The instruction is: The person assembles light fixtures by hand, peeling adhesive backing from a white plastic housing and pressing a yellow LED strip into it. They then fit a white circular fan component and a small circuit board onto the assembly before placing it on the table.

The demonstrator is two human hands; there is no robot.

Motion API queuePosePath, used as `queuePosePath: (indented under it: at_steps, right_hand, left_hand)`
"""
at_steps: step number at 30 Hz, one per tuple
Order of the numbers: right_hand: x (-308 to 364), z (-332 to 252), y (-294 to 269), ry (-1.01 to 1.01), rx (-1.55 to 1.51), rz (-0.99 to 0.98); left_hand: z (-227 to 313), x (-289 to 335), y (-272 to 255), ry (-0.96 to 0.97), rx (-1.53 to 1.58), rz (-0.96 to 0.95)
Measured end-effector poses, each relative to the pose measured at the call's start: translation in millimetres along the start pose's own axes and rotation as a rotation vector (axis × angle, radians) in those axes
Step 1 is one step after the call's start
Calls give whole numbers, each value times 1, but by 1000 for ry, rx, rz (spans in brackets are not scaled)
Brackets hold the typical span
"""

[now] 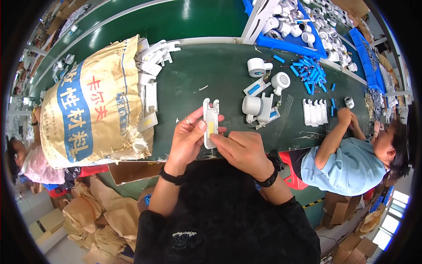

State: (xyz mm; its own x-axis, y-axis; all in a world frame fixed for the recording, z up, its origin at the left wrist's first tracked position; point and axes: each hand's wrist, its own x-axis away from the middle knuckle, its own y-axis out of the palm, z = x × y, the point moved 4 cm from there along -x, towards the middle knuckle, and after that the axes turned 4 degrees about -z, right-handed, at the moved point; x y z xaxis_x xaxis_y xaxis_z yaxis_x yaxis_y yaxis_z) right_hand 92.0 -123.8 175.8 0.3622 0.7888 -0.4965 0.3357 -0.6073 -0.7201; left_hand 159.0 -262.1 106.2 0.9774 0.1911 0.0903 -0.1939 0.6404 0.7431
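Observation:
Above the near edge of the table, my left hand [187, 140] holds a long white plastic cover [212, 115] upright, thumb on its front and fingers behind. Two curled hooks form the top end of the cover, and a yellow strip [211, 128] lies in its recess. My right hand [242, 149] is closed, with thumb and forefinger pinching at the cover's lower right edge. Whether a small piece is between those fingertips is hidden. Just right of my hands stand white round-headed fan-like units [253, 105], some with blue battery cells attached.
At left, a large tan sack [88, 105] spills white covers [150, 97] onto the green table [184, 75]. Blue cells [310, 72] lie heaped at right, near a row of white covers [315, 112]. Blue bins [290, 44] stand behind. A co-worker [347, 163] sits at right.

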Motion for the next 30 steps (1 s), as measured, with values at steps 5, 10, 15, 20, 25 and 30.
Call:
queuePosePath:
  at_steps: [5,10,15,20,25,30]
  right_hand:
    - [1,2,4,7,-25,34]
    - [11,17,3,240,-152,63]
    - [43,60,-49,664,-413,552]
    - [114,77,-124,776,-514,932]
    - [157,51,-149,785,-351,995]
    - [183,57,-150,832,-389,995]
  left_hand:
    - [3,1,3,-5,-81,8]
    - [-1,-1,5,-60,-54,-9]
    - [-38,-9,36,-217,-52,-7]
    - [-180,-89,103,-328,-87,3]
    - [-234,-153,129,-144,-418,16]
    - [-229,-138,119,-156,-872,75]
